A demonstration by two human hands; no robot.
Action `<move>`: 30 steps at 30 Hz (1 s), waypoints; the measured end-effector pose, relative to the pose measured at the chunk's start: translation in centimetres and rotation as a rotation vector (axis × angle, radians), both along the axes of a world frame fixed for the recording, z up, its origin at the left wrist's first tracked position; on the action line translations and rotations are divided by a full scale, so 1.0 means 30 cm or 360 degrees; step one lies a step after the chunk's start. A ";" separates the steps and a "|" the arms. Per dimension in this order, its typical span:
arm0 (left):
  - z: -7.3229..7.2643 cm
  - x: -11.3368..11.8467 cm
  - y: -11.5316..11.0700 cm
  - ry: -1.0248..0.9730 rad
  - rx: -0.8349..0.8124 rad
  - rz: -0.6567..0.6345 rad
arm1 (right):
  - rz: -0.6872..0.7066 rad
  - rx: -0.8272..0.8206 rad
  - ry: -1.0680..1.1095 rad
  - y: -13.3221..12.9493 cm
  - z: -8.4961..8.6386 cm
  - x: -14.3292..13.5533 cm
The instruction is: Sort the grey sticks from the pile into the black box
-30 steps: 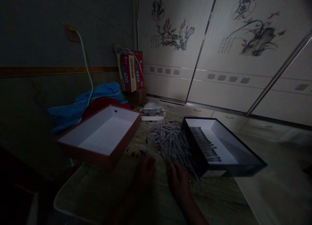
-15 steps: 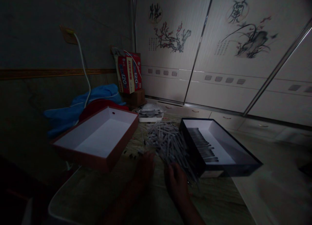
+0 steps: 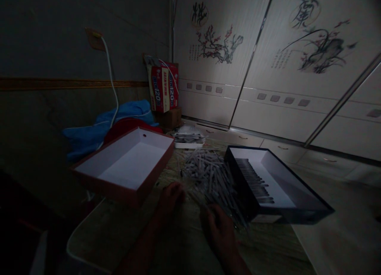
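A heap of thin pale sticks point(image 3: 210, 172), perhaps pens, lies on the table between two open boxes. My left hand point(image 3: 170, 197) is closed near the red box's front corner; what it holds, if anything, is too dark to make out. Just in front of the heap, my right hand point(image 3: 218, 223) is curled round a thin pen-like stick point(image 3: 198, 199) that points up and left. The dark blue box point(image 3: 297, 213) on the right has a row of dark pens point(image 3: 254, 179) along its left side. On the left, the red box point(image 3: 119, 191) shows a bare white inside.
Behind the heap stands a white tray point(image 3: 189, 145) with more sticks and clear plastic. Blue cloth point(image 3: 86, 134) lies behind the red box. A red and white carton point(image 3: 163, 88) stands at the back, near a hanging white cable point(image 3: 111, 78).
The view has shifted, so the scene sits slightly further right. My left hand has drawn back left, away from the heap, and now covers small dark pieces seen earlier. My right hand stays by the heap.
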State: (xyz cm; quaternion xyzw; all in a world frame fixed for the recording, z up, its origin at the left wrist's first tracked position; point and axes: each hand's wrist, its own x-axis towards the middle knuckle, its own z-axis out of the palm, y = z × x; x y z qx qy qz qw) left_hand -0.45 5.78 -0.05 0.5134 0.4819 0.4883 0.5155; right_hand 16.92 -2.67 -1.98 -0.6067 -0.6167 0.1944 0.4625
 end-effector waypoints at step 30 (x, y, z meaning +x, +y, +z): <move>-0.029 0.035 -0.013 -0.0172 -0.0182 -0.0300 | 0.0051 0.0095 -0.0982 -0.002 -0.006 -0.013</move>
